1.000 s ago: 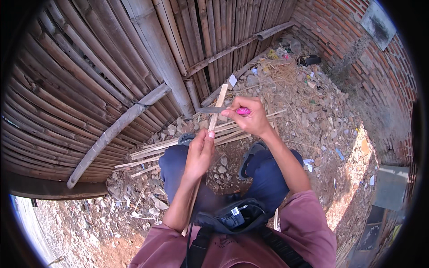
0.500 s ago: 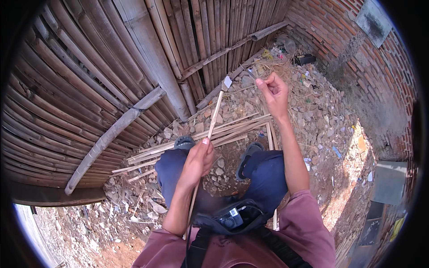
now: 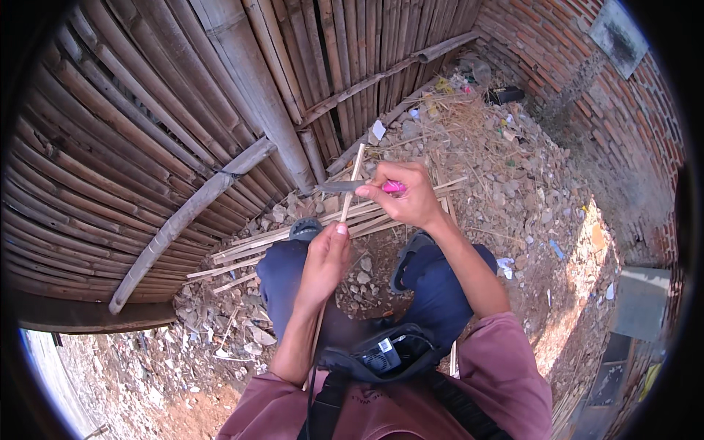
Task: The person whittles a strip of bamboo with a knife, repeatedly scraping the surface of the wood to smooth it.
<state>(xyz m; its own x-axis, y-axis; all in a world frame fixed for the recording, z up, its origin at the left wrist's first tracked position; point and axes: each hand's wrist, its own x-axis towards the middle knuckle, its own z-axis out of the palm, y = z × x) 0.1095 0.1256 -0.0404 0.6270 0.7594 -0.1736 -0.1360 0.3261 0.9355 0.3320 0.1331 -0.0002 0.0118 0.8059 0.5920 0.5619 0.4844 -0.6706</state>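
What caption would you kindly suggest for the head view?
Left hand grips a pale strip; right hand holds a pink-handled knife across it.

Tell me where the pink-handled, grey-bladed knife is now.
In the head view, just above centre: the knife is in the person's right hand, its blade crossing the thin, pale wooden strip held in the left hand.

Below the hands (image 3: pixel 412 194) come a dusty-pink short-sleeved shirt (image 3: pixel 506 359) with dark lettering, black straps (image 3: pixel 463 405), a thin black cable (image 3: pixel 311 375) and a black pouch (image 3: pixel 343 361), with navy trousers (image 3: pixel 449 286) and grey footwear (image 3: pixel 305 229) either side of the left hand (image 3: pixel 328 257).
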